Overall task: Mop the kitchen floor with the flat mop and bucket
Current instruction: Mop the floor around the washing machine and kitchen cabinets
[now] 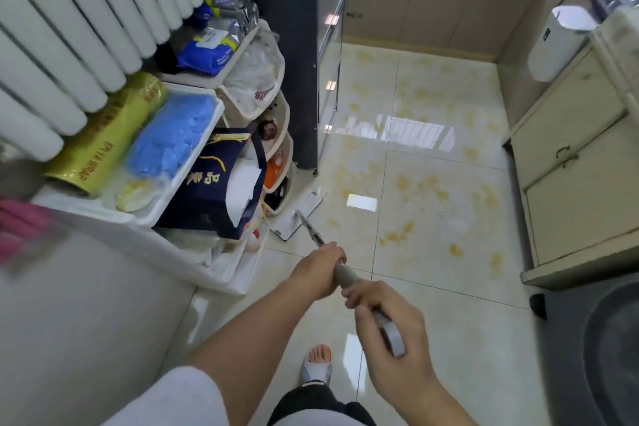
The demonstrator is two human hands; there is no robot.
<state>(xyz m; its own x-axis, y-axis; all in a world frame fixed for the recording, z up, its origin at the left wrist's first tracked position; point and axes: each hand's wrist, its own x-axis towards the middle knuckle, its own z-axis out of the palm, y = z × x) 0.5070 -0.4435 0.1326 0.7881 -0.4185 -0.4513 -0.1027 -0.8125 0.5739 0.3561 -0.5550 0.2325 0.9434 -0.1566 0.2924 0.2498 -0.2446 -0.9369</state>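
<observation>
The flat mop's white head [298,214] lies on the glossy cream tile floor [432,183], close beside the storage rack at the left. Its grey handle [345,275] runs back toward me. My left hand [320,271] grips the handle in the middle, and my right hand [390,328] grips its grey upper end lower in the frame. Yellowish stains [415,97] are scattered over the tiles ahead. No bucket is in view.
A cluttered white storage rack [193,204] and radiator [69,28] stand left, a dark fridge [287,45] behind them. Beige cabinets [570,166] line the right and far wall, with a white bin [556,45]. A washing machine [605,356] sits lower right. My sandaled foot [318,365] stands below.
</observation>
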